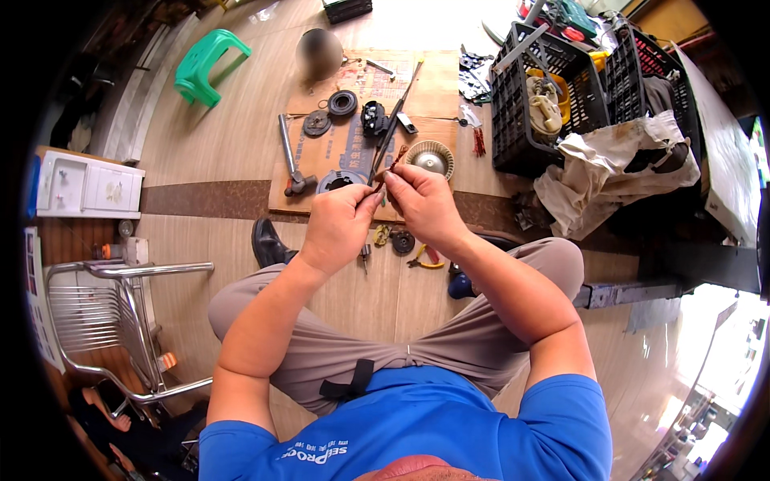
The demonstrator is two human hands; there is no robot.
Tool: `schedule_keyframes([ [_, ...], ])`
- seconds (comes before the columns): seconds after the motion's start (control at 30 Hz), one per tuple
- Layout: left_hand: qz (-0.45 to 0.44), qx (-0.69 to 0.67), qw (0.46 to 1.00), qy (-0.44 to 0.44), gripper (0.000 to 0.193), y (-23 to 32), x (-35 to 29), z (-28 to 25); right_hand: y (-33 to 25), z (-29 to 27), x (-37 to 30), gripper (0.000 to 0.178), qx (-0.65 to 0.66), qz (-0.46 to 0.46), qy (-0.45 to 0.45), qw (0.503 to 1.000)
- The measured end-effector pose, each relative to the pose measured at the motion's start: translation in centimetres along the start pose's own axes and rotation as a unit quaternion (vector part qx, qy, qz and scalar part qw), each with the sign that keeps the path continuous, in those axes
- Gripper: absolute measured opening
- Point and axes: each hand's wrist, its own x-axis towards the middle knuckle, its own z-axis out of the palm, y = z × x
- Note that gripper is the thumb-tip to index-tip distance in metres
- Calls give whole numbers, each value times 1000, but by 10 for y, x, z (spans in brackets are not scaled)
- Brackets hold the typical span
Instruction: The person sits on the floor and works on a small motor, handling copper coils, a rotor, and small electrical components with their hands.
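Observation:
Both hands meet in front of me, over the near edge of a flat cardboard sheet (321,152). Between them is a thin, twisted reddish-brown wire bundle (400,154). My left hand (341,220) pinches its lower end between thumb and fingers. My right hand (421,200) grips it higher up, and a short end sticks out past the fingertips. Just beyond the right hand lies a round blower wheel (439,152). A dark disc-shaped part (338,179) rests past the left hand. Fingers partly hide the wire.
A hammer (289,152), a black ring (342,103) and a black motor-like part (373,119) lie on the cardboard. Pliers (425,260) are near my right leg. Black crates (513,120) stand right, a green stool (210,60) far left, a metal chair (104,321) left.

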Motion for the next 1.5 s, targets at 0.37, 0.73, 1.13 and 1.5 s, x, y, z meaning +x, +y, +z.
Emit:
schedule_keyframes([
  [0.37,-269,-415,849,-186,19,-11,1,-16,1,-2,3,16,89,-11,-42,995],
  [0.73,191,174,966,29,16,-8,-6,1,-7,-1,0,17,-33,6,14,999],
  [1.13,-216,-391,873,-195,22,-14,-4,-10,-4,-1,-1,16,62,-37,-47,996],
  [1.5,108,96,989,12,16,-5,-7,2,1,4,-1,19,-107,-80,26,991],
])
